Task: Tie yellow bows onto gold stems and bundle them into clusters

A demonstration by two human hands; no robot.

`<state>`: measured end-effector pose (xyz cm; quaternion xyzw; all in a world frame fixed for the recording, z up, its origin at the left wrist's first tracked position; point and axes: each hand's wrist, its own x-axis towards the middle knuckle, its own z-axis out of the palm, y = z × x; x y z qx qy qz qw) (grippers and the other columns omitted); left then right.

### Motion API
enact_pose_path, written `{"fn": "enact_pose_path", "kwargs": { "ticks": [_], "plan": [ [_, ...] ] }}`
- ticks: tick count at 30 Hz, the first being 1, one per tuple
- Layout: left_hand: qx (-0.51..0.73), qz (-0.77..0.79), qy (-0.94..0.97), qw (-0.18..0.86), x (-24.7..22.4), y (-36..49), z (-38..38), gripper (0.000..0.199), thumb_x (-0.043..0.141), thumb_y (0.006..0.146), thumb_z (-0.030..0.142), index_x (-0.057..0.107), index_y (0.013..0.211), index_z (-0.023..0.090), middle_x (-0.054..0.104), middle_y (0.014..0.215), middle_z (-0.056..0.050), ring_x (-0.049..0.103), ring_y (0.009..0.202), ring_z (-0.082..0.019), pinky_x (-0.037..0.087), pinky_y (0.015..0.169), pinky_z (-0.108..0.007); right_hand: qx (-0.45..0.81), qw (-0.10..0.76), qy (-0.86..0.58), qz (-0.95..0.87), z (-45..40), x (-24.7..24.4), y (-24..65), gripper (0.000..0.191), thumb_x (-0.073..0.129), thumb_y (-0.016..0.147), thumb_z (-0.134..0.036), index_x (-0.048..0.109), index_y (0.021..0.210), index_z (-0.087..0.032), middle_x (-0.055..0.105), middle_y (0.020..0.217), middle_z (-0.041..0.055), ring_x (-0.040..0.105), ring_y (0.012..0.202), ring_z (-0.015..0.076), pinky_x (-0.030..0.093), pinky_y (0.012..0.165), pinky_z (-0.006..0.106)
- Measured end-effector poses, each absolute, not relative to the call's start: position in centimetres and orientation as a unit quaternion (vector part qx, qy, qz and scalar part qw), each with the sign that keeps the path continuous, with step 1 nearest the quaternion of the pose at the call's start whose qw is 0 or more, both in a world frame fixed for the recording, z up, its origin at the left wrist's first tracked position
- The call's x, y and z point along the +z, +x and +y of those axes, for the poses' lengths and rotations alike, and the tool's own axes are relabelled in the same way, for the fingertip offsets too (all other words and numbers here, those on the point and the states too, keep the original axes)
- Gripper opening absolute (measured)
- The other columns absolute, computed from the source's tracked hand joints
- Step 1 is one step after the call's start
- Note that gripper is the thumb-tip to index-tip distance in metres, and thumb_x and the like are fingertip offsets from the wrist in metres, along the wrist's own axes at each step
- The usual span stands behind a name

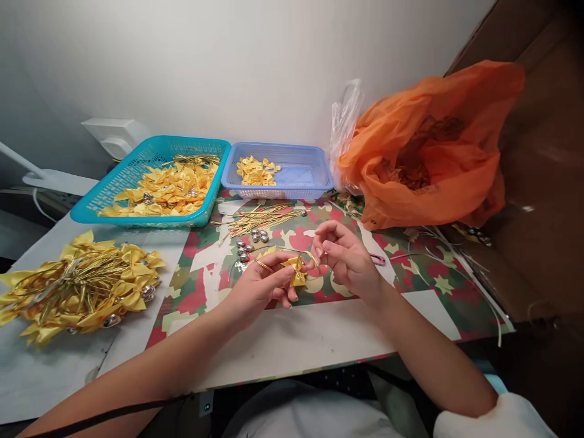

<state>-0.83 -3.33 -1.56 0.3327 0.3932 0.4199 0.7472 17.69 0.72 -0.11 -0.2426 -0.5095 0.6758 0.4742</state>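
My left hand [267,277] is closed on a yellow ribbon bow [298,272], pinched between thumb and fingers over the table. A thin gold cord [316,260] curves up from the bow to the fingertips of my right hand [344,258], which are pinched together close by. Just beyond my left hand lie several small silver bells [244,250]. A bundle of gold cords [260,220] lies on the patterned paper behind them.
At the back stand a teal basket [219,176] full of yellow bows and a blue basket [314,193] with small bows. An orange plastic bag [429,207] stands back right. A tied bunch of yellow bows [82,286] lies left. White strips [479,292] trail at the right edge.
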Motion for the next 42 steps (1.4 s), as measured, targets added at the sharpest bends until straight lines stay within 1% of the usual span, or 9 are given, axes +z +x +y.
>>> {"fn": "enact_pose_path", "kwargs": {
  "ticks": [7, 13, 16, 21, 29, 33, 37, 40, 42],
  "plan": [
    [0.435, 0.410, 0.342, 0.725, -1.5, -0.9, -3.4, 0.044, 0.082, 0.072, 0.038, 0.065, 0.108, 0.019, 0.065, 0.068, 0.000, 0.065, 0.054, -0.013, 0.053, 0.047, -0.020, 0.585, 0.479, -0.262, -0.600, 0.5, -0.6, 17.7, 0.026, 0.080, 0.072, -0.030, 0.059, 0.086, -0.023, 0.059, 0.074, -0.0034, 0.058, 0.065, 0.0105, 0.052, 0.064, 0.026],
    [0.473, 0.380, 0.356, 0.711, -1.3, -1.1, -3.5, 0.050, 0.073, 0.079, 0.034, 0.059, 0.126, 0.024, 0.064, 0.117, -0.009, 0.067, 0.061, -0.012, 0.055, 0.048, -0.023, 0.494, 0.533, -0.325, -0.605, 0.7, -0.5, 17.7, 0.017, 0.074, 0.078, -0.027, 0.059, 0.083, -0.024, 0.062, 0.077, -0.0027, 0.060, 0.070, 0.0114, 0.052, 0.064, 0.026],
    [0.460, 0.359, 0.352, 0.731, -1.4, -1.2, -3.5, 0.054, 0.072, 0.080, 0.034, 0.055, 0.131, 0.025, 0.068, 0.103, -0.006, 0.067, 0.061, -0.014, 0.056, 0.049, -0.024, 0.399, 0.492, -0.319, -0.705, 0.4, -0.8, 17.4, 0.010, 0.069, 0.081, -0.022, 0.062, 0.089, -0.024, 0.067, 0.085, 0.0000, 0.063, 0.080, 0.0144, 0.053, 0.075, 0.031],
    [0.432, 0.343, 0.333, 0.765, -1.4, -1.4, -3.3, 0.072, 0.072, 0.081, 0.035, 0.040, 0.145, 0.027, 0.068, 0.077, -0.001, 0.070, 0.067, -0.018, 0.057, 0.053, -0.024, 0.191, 0.437, -0.231, -0.848, 0.6, -0.9, 17.4, 0.019, 0.062, 0.083, -0.017, 0.063, 0.101, -0.024, 0.071, 0.087, 0.0025, 0.061, 0.090, 0.0203, 0.051, 0.086, 0.040],
    [0.412, 0.316, 0.280, 0.807, -1.6, -1.9, -3.2, 0.073, 0.077, 0.076, 0.030, 0.046, 0.141, 0.037, 0.065, 0.095, 0.001, 0.063, 0.056, -0.010, 0.054, 0.045, -0.021, 0.124, 0.508, -0.385, -0.760, 2.4, 1.2, 20.0, 0.008, 0.059, 0.085, -0.025, 0.065, 0.089, -0.024, 0.071, 0.087, 0.0022, 0.064, 0.084, 0.0190, 0.051, 0.081, 0.036],
    [0.431, 0.311, 0.242, 0.812, -1.5, -2.0, -3.3, 0.079, 0.082, 0.071, 0.029, 0.045, 0.141, 0.037, 0.061, 0.095, 0.003, 0.053, 0.051, -0.005, 0.052, 0.040, -0.018, 0.010, 0.556, -0.531, -0.640, 5.1, 2.6, 24.2, 0.013, 0.055, 0.087, -0.027, 0.066, 0.087, -0.021, 0.071, 0.088, 0.0057, 0.065, 0.087, 0.0207, 0.051, 0.082, 0.035],
    [0.459, 0.326, 0.210, 0.799, -1.0, -1.8, -3.4, 0.070, 0.086, 0.067, 0.024, 0.054, 0.129, 0.029, 0.057, 0.089, 0.004, 0.046, 0.050, -0.002, 0.046, 0.039, -0.013, -0.070, 0.409, -0.678, -0.607, 9.8, 4.8, 29.8, 0.017, 0.055, 0.083, -0.020, 0.070, 0.089, -0.016, 0.073, 0.095, 0.0120, 0.065, 0.092, 0.0257, 0.048, 0.089, 0.039],
    [0.466, 0.341, 0.204, 0.791, -0.6, -1.5, -3.5, 0.056, 0.087, 0.066, 0.024, 0.059, 0.115, 0.024, 0.053, 0.081, 0.006, 0.042, 0.049, 0.000, 0.042, 0.039, -0.011, -0.005, 0.293, -0.773, -0.563, 13.1, 5.9, 32.2, 0.019, 0.061, 0.080, -0.024, 0.072, 0.093, -0.015, 0.073, 0.099, 0.0143, 0.065, 0.102, 0.0294, 0.046, 0.094, 0.042],
    [0.464, 0.348, 0.204, 0.789, -0.5, -1.4, -3.5, 0.049, 0.087, 0.066, 0.024, 0.060, 0.106, 0.023, 0.050, 0.076, 0.007, 0.040, 0.047, 0.000, 0.039, 0.038, -0.010, 0.023, 0.278, -0.790, -0.546, 14.5, 5.9, 32.5, 0.017, 0.068, 0.073, -0.023, 0.073, 0.088, -0.016, 0.074, 0.098, 0.0144, 0.064, 0.105, 0.0317, 0.046, 0.095, 0.044]
  ]
}}
